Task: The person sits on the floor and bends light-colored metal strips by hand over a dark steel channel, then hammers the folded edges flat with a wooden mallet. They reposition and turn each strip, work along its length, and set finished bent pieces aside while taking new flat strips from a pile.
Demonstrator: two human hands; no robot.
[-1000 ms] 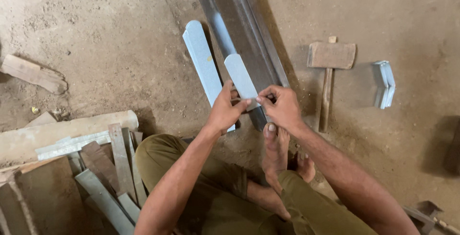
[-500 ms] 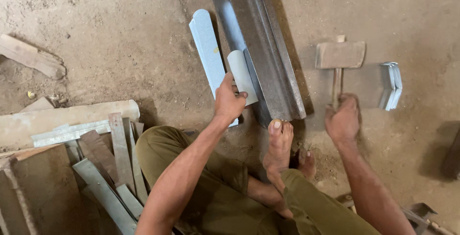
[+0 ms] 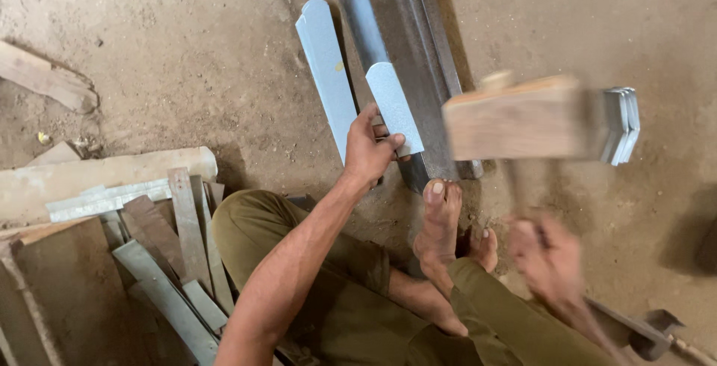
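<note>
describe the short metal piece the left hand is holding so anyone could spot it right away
Find the long dark steel rail running up the dirt floor. The left hand pins a short pale metal strip against its near end. Unlike the longer pale strip lying left of it, this one is about half as long and rests on the rail.

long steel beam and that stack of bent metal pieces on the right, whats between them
In the head view, the raised wooden mallet covers the stretch between beam and stack.

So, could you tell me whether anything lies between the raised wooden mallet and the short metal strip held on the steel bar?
Nothing visible does. The right hand holds the mallet raised, blurred, beside the metal strip; only the left hand's fingers rest at the strip's near end.
</note>
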